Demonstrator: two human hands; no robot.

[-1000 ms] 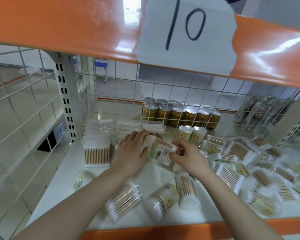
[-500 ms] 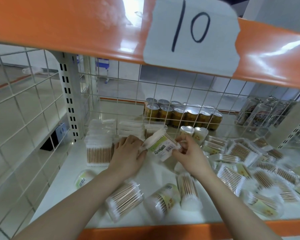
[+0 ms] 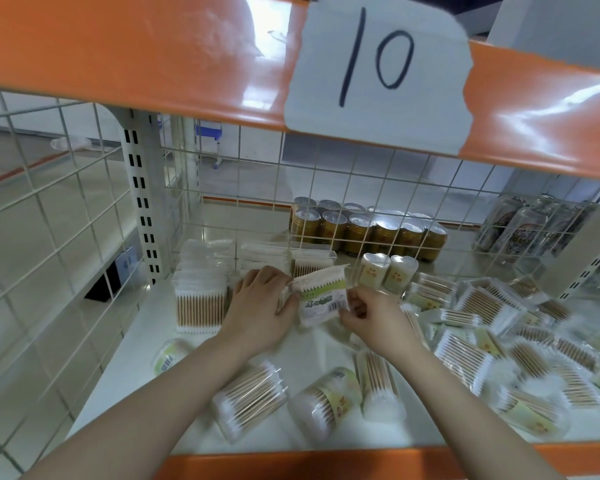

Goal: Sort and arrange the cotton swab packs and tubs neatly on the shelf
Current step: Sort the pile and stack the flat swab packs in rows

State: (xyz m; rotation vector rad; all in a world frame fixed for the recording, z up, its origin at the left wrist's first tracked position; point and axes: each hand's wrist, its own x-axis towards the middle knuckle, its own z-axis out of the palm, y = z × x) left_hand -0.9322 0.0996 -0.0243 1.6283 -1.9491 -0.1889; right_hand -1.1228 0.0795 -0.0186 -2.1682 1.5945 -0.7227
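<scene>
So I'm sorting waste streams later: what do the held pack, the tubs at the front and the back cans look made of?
The pack looks like clear glossy plastic film with a printed paper label; wooden sticks with white cotton tips show through. The tubs seem rigid clear plastic, as the swabs are visible inside. The cans look like metal, with shiny silvery lids and gold sides.

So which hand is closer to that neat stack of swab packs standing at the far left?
Left. The left hand lies just beside the stack, to its right. The right hand is farther right, beyond the green-labelled pack both hands hold.
</scene>
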